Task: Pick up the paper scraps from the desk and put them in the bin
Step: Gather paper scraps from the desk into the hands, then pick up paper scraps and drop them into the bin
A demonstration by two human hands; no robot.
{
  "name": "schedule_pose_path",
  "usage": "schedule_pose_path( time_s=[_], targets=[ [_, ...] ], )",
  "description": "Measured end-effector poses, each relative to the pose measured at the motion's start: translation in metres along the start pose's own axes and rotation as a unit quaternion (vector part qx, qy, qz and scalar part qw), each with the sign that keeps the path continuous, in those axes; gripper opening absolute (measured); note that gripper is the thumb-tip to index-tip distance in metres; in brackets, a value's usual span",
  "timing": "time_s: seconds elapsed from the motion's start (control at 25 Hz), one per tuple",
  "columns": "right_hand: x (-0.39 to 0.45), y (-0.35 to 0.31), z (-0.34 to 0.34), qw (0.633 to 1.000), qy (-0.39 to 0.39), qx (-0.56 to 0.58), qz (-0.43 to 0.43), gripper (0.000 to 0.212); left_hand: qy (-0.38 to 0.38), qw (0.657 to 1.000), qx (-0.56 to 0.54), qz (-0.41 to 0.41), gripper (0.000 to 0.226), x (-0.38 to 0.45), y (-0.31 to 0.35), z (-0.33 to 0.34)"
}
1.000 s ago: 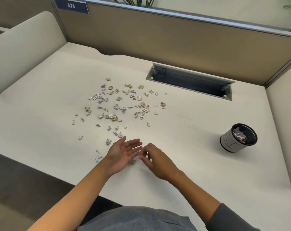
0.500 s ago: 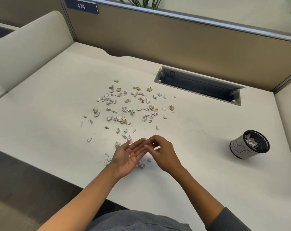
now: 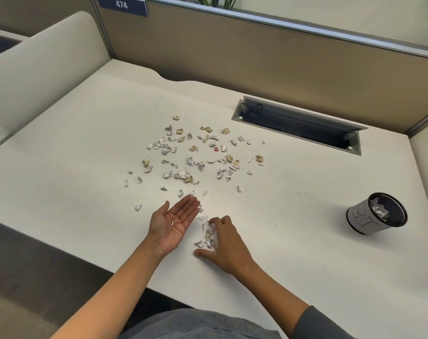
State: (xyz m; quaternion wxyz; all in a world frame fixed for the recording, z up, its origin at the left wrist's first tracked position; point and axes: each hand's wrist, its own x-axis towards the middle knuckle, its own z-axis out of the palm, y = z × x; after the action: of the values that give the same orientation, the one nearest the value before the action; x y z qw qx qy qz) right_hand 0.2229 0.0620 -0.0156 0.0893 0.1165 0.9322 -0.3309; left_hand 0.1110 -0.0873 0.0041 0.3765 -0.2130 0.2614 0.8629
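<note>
Several white and tan paper scraps (image 3: 196, 157) lie scattered over the middle of the cream desk (image 3: 306, 253). My left hand (image 3: 173, 221) lies palm up near the front edge, fingers straight, nothing clearly in it. Beside it my right hand (image 3: 226, 243) rests palm down on the desk, fingers spread and curved around a small heap of scraps (image 3: 209, 234). The bin (image 3: 377, 212), a small black mesh cup wrapped in white paper, stands far right with scraps inside.
A grey cable tray opening (image 3: 298, 124) is cut into the desk at the back. Tan partition walls (image 3: 281, 64) close off the back, cream panels the left and right. The desk's front edge runs diagonally at lower left.
My right hand has dropped from my left fingertips down to the desk and now rakes a small heap of scraps together. My left palm stays up.
</note>
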Motion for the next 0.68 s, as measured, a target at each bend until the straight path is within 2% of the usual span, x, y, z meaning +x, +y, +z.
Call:
schedule_pose_path(
  time_s=[0.16,0.24,0.4,0.52,0.68],
  targets=[
    [0.011,-0.008,0.001,0.998,-0.007,0.013,-0.055,0.026,0.005,1.000,0.002,-0.004,0.059,0.002,0.001,-0.003],
    [0.014,-0.008,-0.001,0.998,-0.016,0.013,-0.063,0.012,0.008,1.000,0.006,-0.003,0.059,0.003,0.003,-0.004],
    [0.025,-0.008,-0.013,0.999,-0.030,0.007,-0.016,0.011,0.027,0.999,0.028,-0.009,0.057,0.004,0.004,-0.003],
    [0.035,-0.017,-0.036,0.996,-0.011,0.081,0.031,0.005,0.047,0.997,0.059,-0.014,0.049,0.006,-0.001,-0.002],
    [0.038,-0.049,-0.053,0.992,-0.009,0.127,0.002,0.010,0.076,0.990,0.111,-0.030,0.043,0.008,-0.014,0.005]
  ],
)
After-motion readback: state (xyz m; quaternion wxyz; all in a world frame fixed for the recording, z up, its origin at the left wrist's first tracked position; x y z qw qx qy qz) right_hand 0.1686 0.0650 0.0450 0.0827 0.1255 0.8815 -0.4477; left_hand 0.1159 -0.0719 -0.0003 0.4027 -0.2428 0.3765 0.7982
